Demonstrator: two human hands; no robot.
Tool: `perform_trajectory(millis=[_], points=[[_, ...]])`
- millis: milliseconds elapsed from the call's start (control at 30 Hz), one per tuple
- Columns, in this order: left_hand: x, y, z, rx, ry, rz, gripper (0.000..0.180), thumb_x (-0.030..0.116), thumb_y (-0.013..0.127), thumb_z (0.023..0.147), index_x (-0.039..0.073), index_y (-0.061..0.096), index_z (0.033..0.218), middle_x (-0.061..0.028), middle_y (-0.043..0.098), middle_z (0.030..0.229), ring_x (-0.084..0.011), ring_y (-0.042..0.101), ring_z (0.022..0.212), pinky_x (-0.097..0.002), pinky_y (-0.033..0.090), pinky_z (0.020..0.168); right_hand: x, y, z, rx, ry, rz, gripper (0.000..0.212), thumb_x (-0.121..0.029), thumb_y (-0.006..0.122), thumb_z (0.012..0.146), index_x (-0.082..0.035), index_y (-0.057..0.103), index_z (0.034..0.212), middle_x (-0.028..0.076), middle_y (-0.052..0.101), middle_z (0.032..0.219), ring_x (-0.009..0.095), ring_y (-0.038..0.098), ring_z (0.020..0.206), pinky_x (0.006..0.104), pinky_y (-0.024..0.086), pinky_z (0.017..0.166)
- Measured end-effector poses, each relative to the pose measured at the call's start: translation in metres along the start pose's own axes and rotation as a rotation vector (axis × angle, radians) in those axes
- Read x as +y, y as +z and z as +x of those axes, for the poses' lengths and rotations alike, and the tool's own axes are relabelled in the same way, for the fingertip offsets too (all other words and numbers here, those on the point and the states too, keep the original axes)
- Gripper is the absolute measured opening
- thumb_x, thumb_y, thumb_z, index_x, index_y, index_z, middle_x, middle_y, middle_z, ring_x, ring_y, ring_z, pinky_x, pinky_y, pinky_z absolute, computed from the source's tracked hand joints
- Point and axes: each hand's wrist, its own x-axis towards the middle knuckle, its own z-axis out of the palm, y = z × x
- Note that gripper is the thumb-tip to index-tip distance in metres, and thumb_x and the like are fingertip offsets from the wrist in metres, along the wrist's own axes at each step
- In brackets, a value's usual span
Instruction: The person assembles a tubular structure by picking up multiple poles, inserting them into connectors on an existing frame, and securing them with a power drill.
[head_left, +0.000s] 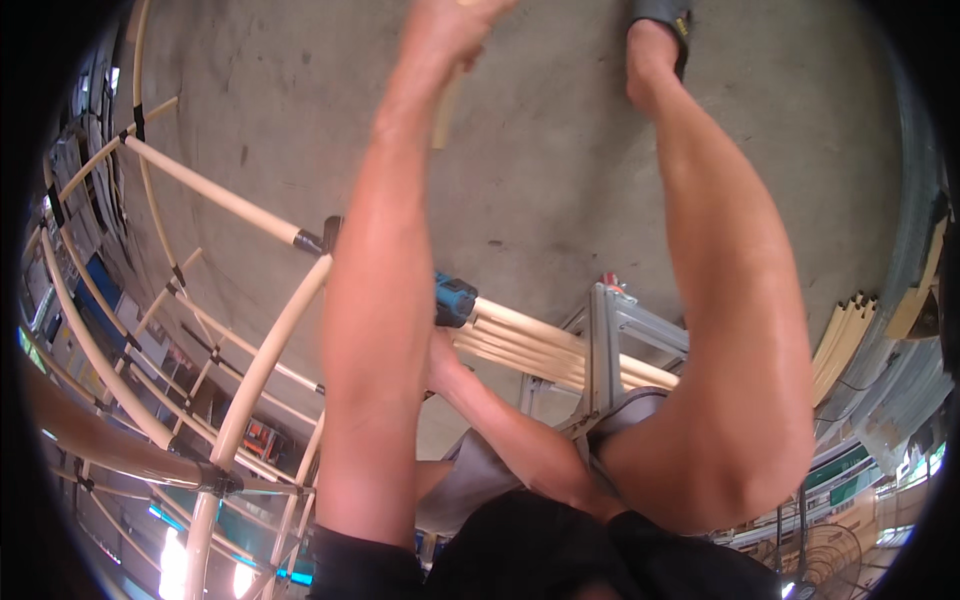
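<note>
Reaching to the top edge, the left hand [452,35] is blurred and cut off, so I cannot tell whether its fingers are apart or together. A pale strip [441,122] shows just below it. The fingers of the right hand [441,362] are hidden behind the left forearm [378,300]; their grip cannot be told. Just beside this hand is a blue tool [455,300], partly covered by that forearm. Next come beige tubes [530,337], passing behind a metal post [602,350]. Leftward stands a frame [262,360] of similar tubes with black joints [220,480]. Farther out: a dark shoe [664,12] and grey floor [560,180].
</note>
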Motion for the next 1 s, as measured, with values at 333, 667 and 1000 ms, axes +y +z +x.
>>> perform_trajectory(millis=[333, 667, 1000], points=[[-0.111, 0.174, -0.091, 0.06, -0.141, -0.054, 0.045, 0.035, 0.071, 0.086, -0.008, 0.06, 0.089, -0.0249, 0.066, 0.079, -0.0381, 0.068, 0.076, -0.0462, 0.05, 0.067, -0.013, 0.006, -0.017, 0.036, 0.072, -0.105, 0.028, -0.03, 0.076, 0.084, -0.012, 0.055, 0.089, 0.002, 0.056, 0.065, 0.012, 0.052, 0.053, 0.0288, 0.046, 0.05], [-0.168, 0.189, -0.231, -1.38, 0.08, 1.1, 0.037, 0.023, 0.058, 0.089, 0.01, 0.068, 0.122, -0.0102, 0.061, 0.132, -0.0308, 0.059, 0.121, -0.0604, 0.042, 0.098, -0.006, -0.006, -0.004, 0.034, 0.064, -0.001, 0.029, -0.028, 0.077, 0.083, -0.014, 0.052, 0.091, 0.001, 0.054, 0.062, 0.012, 0.052, 0.05, 0.0308, 0.045, 0.047], [-0.181, 0.173, -0.22, -1.524, 0.209, 0.962, 0.019, 0.01, 0.071, 0.073, 0.006, 0.076, 0.091, -0.0171, 0.072, 0.098, -0.0313, 0.07, 0.092, -0.0389, 0.055, 0.078, -0.023, -0.002, -0.022, -0.002, 0.026, -0.163, 0.031, -0.032, 0.078, 0.083, -0.016, 0.052, 0.08, -0.001, 0.055, 0.061, 0.01, 0.053, 0.051, 0.0266, 0.043, 0.047]])
